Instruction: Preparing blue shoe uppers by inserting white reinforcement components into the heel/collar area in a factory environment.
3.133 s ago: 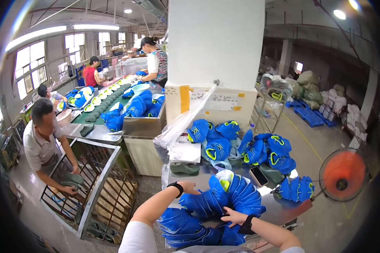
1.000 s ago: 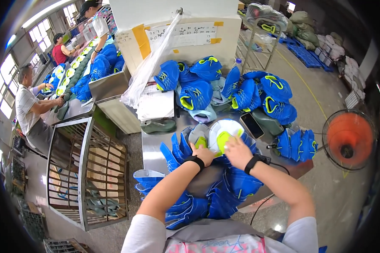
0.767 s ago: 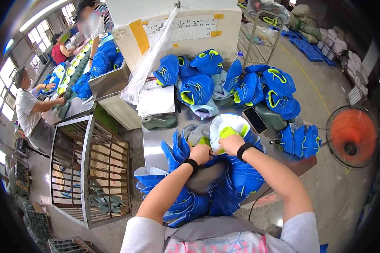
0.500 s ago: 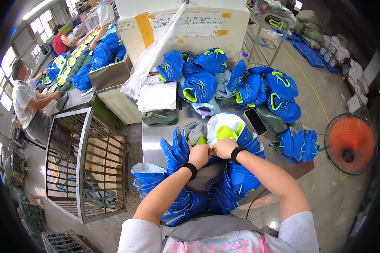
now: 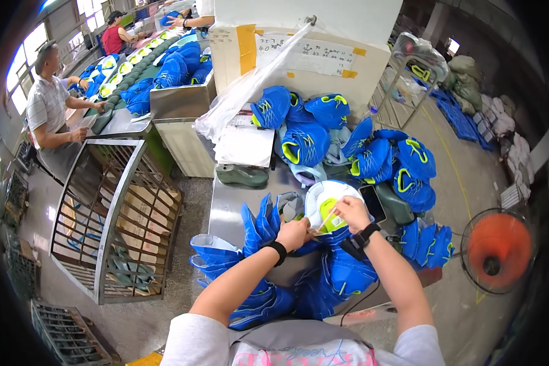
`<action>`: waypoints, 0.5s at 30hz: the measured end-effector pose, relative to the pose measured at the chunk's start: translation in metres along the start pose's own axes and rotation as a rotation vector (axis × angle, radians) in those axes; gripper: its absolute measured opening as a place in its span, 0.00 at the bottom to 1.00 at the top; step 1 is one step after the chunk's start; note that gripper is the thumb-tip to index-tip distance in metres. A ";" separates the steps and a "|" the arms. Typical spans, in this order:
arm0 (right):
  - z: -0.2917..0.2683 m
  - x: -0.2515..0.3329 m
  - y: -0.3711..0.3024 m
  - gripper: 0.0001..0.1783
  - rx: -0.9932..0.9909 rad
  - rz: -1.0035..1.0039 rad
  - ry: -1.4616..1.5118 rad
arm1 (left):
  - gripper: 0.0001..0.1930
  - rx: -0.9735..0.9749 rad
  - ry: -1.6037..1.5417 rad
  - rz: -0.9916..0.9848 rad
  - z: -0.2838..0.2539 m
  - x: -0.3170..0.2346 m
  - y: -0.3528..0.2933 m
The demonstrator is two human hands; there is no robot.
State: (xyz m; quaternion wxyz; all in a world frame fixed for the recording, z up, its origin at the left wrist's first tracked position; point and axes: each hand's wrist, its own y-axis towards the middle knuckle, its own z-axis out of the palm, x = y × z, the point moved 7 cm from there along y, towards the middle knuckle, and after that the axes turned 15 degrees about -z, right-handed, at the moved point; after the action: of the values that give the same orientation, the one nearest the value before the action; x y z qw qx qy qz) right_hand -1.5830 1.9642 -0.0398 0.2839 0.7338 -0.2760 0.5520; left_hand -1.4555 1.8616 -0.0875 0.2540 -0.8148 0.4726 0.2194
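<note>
A blue shoe upper with white lining (image 5: 319,194) and a yellow-green inner patch stands on the metal table in front of me. My left hand (image 5: 294,233) is closed at its near-left edge, with the fingertips partly hidden. Over the yellow-green patch, my right hand (image 5: 351,215) is closed in a pinch. Between the two hands runs a thin pale cord (image 5: 327,219), which looks like a shoelace. More blue uppers, nested in rows, surround my forearms: a left row (image 5: 216,251) and a right bunch (image 5: 349,271).
Finished-looking blue uppers (image 5: 305,143) pile up at the table's back. A phone (image 5: 372,204) and a dark green shoe last (image 5: 243,176) lie nearby. A barred metal cart (image 5: 104,226) stands left, an orange fan (image 5: 500,250) right. Co-workers, including one person (image 5: 49,104), work at a line far left.
My right hand has moved up and right, away from the left, and turned so its watch shows. The pale cord now spans the gap. The whole view has shifted.
</note>
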 end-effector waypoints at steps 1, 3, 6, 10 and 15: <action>0.003 0.002 -0.001 0.08 -0.025 0.025 0.147 | 0.16 0.047 0.004 -0.008 0.000 -0.001 0.000; 0.014 0.004 -0.008 0.09 -0.042 0.048 0.292 | 0.15 0.070 0.015 -0.027 -0.004 -0.002 0.002; 0.028 0.003 -0.016 0.08 0.107 0.063 0.445 | 0.12 0.084 0.008 0.009 -0.003 -0.002 0.005; 0.013 -0.022 -0.011 0.08 0.031 0.138 0.452 | 0.11 -0.038 -0.079 0.005 -0.003 0.009 0.020; 0.031 -0.002 -0.016 0.10 0.273 -0.006 0.187 | 0.13 0.156 -0.198 0.033 -0.004 0.004 0.017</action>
State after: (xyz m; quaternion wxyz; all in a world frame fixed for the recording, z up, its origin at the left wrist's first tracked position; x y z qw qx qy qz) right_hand -1.5511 1.9530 -0.0509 0.2075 0.7120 -0.1685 0.6493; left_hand -1.4683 1.8498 -0.0903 0.3584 -0.7591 0.4741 0.2656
